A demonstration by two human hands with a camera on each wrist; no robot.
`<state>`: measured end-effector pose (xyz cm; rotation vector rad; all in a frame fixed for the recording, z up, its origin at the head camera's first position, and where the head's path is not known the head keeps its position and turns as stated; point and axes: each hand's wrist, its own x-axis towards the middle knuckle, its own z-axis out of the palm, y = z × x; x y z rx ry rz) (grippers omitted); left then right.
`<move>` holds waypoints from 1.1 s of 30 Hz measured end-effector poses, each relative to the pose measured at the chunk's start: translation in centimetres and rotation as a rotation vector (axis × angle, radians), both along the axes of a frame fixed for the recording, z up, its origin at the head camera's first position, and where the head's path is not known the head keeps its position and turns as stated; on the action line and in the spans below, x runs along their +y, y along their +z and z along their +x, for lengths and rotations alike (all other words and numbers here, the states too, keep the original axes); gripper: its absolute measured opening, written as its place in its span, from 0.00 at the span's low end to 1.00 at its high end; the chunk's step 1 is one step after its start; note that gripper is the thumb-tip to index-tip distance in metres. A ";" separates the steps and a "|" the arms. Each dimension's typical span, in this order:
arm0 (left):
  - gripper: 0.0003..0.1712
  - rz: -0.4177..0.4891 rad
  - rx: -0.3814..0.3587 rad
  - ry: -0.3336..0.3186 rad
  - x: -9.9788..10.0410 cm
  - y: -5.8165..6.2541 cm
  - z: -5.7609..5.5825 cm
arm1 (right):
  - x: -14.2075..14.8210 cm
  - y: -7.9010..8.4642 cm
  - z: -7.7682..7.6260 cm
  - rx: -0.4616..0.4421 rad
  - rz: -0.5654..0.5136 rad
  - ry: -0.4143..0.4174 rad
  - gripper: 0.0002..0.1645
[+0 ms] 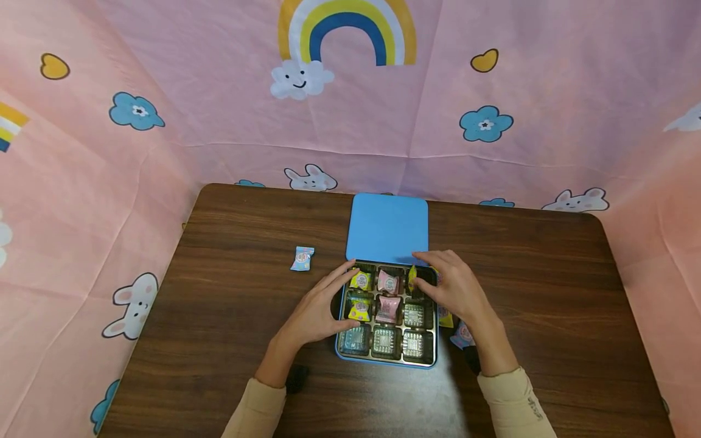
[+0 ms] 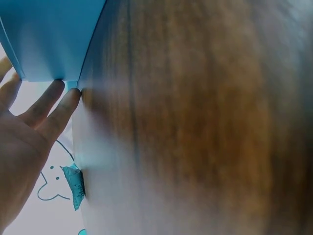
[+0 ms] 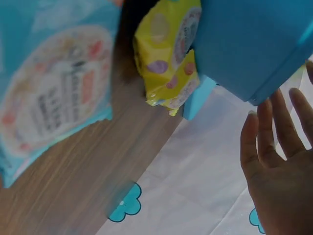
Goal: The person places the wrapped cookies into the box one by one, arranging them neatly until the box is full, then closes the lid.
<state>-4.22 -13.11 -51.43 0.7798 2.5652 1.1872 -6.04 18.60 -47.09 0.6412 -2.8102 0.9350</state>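
A blue tin (image 1: pixel 383 363) with a compartmented inner tray sits with its lid open at the back. Two yellow candies (image 1: pixel 359 309) fill left compartments, two pink candies (image 1: pixel 388 309) middle ones. Another yellow candy (image 1: pixel 412 278) stands on edge in the back right compartment. My left hand (image 1: pixel 314 313) rests along the tin's left side, fingertips at the back corner and thumb over the front left compartment; the left wrist view shows those fingers extended. My right hand (image 1: pixel 457 283) reaches over the back right corner, thumb tip at the upright candy, its fingers fairly straight in the right wrist view.
The tin's blue lid (image 1: pixel 387 228) lies flat towards the back edge of the wooden table (image 1: pixel 246 225). A blue candy (image 1: pixel 302 258) lies left of it. Beside the tin's right side are yellow candies (image 3: pixel 166 54) and a blue candy (image 1: pixel 462 336), partly under my right forearm.
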 end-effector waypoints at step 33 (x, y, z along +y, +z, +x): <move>0.62 -0.004 -0.014 0.008 0.1 -0.2 0.0 | 4.1 -0.6 1.1 -0.056 0.021 -0.112 0.28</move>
